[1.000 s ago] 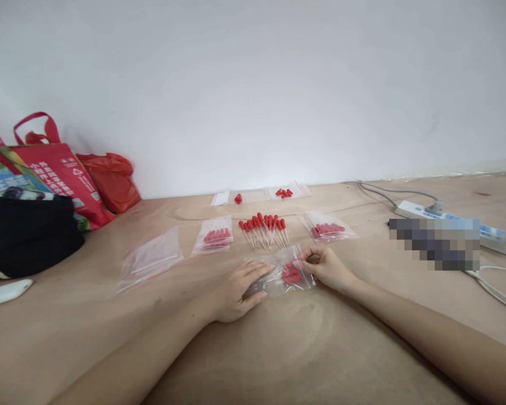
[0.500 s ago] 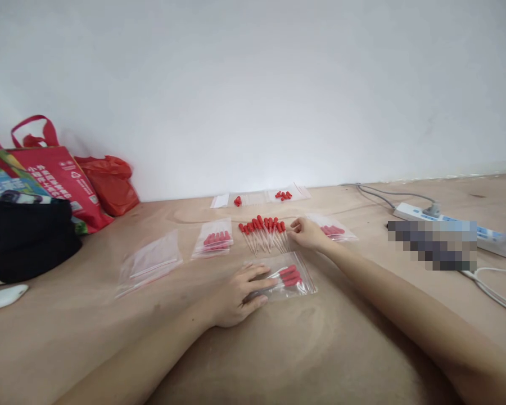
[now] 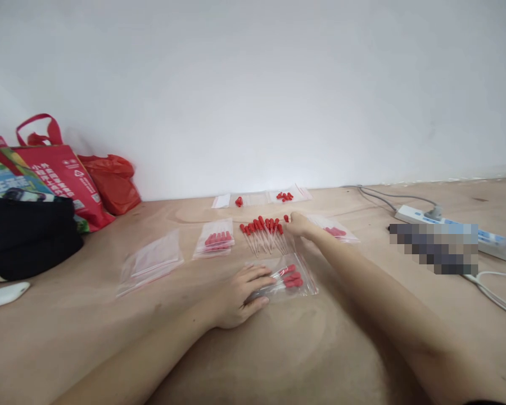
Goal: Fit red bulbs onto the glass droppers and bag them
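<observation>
My left hand lies with fingers spread on a clear zip bag that has several red-capped droppers in it. Beyond the bag a row of loose droppers with red bulbs and clear stems is fanned out on the table. At the right end of this row my right hand pinches one dropper, whose red bulb stands a little above the others. Filled zip bags lie left and right of the row.
Flat clear bags lie at the left. Small red bulbs rest on bags by the wall. Shopping bags, a black cloth bag and a white object are far left; a power strip with cables is right.
My right hand has closed on a dropper at the row's right end and shifted it slightly up and away. My left hand stays on the bag.
</observation>
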The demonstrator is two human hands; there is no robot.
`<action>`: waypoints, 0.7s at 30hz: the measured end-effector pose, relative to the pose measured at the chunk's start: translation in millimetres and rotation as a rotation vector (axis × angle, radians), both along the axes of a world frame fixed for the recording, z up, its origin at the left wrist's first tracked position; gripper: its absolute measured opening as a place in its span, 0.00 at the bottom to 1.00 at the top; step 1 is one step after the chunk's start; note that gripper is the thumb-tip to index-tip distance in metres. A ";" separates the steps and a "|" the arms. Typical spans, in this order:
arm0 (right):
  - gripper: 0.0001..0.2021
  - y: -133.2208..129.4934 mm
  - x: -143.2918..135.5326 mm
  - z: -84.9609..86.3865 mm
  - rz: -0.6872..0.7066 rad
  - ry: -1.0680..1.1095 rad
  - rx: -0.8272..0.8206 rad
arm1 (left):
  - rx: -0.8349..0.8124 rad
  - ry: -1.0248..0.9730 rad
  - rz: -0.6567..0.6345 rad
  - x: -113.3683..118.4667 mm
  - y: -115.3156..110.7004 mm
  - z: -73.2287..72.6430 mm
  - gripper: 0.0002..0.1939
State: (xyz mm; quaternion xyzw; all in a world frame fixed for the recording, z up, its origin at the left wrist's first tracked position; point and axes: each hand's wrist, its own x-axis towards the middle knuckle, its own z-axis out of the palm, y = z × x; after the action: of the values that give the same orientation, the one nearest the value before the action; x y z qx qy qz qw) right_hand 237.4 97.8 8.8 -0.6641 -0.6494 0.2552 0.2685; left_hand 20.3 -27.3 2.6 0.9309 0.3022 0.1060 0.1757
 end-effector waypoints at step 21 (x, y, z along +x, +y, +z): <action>0.18 -94.8 47.5 -42.3 -0.255 0.968 0.158 | -0.032 -0.032 0.008 1.4 1.8 -2.7 0.20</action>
State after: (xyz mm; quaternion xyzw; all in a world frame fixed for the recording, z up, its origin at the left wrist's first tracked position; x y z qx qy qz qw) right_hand 284.9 3.0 -33.5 -0.5214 -0.3816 0.4490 0.6172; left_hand 21.7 -25.4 -0.1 0.9249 0.3048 0.1168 0.1950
